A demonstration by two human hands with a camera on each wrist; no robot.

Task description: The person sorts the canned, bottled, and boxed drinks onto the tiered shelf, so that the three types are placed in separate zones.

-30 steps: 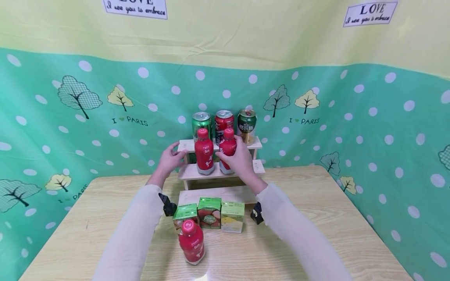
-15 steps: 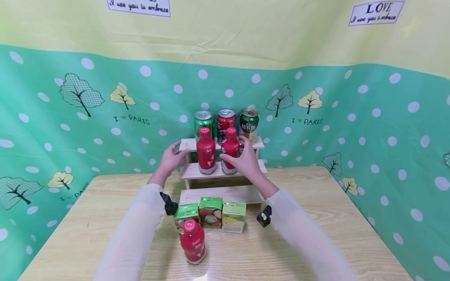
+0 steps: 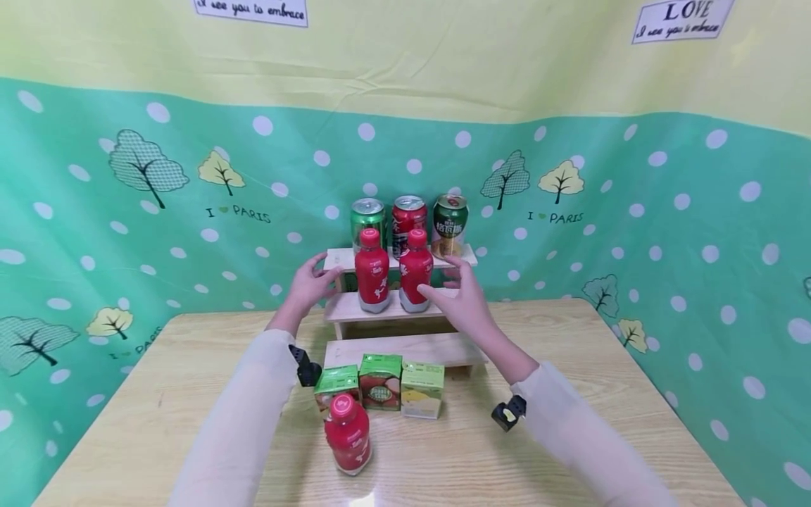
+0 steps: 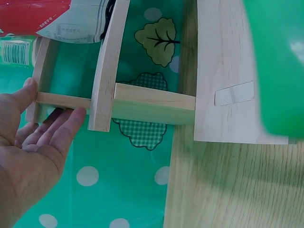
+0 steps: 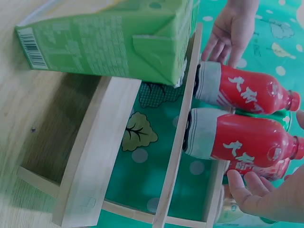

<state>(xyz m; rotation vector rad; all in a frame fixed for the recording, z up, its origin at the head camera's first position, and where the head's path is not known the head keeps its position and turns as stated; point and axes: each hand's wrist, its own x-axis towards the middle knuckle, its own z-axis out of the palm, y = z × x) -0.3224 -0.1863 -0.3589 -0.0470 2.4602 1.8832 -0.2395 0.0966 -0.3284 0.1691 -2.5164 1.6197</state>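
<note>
A stepped wooden shelf [image 3: 395, 348] stands against the backdrop. On its middle tier two red bottles stand upright side by side, the left bottle [image 3: 372, 278] and the right bottle [image 3: 415, 274]. My left hand [image 3: 308, 285] holds the shelf's upper left end, its thumb on the top board [image 4: 42, 71] and its fingers against the leg below in the left wrist view. My right hand [image 3: 469, 303] is just right of the right bottle, fingers spread and holding nothing. In the right wrist view its fingertips [image 5: 236, 183] are apart from that bottle.
A green can [image 3: 368, 213], a red can [image 3: 410, 224] and a dark green can [image 3: 450, 227] stand on the top tier. Juice boxes [image 3: 381, 384] stand in a row before the shelf. Another red bottle [image 3: 348, 438] stands nearer on the wooden table [image 3: 570, 394].
My right hand lets go of the right bottle and draws back to the right. That bottle stays upright on the middle tier. My left hand keeps its place at the shelf.
</note>
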